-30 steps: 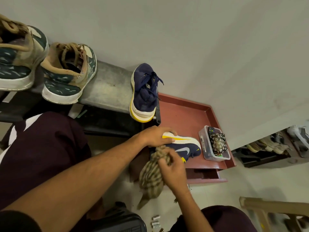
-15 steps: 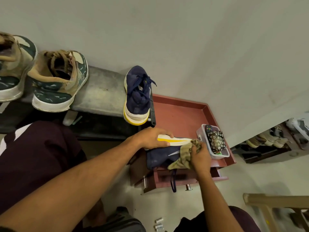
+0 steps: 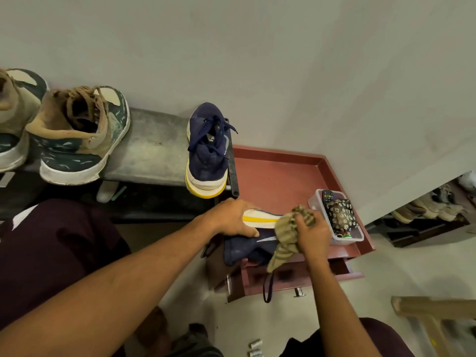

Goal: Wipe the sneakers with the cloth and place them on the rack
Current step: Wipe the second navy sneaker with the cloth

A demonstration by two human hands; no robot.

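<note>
Head camera, looking down: I have a navy sneaker (image 3: 247, 247) lying on its side at the front edge of a red table (image 3: 278, 176). Its long axis runs left to right, and its yellow-and-white sole is turned toward the wall. My left hand (image 3: 231, 219) grips its left end over the sole. My right hand (image 3: 311, 234) clutches a striped cloth (image 3: 286, 235) bunched against the right end, hiding it. The matching sneaker (image 3: 207, 150) stands on the grey rack (image 3: 152, 148), toe to the wall.
</note>
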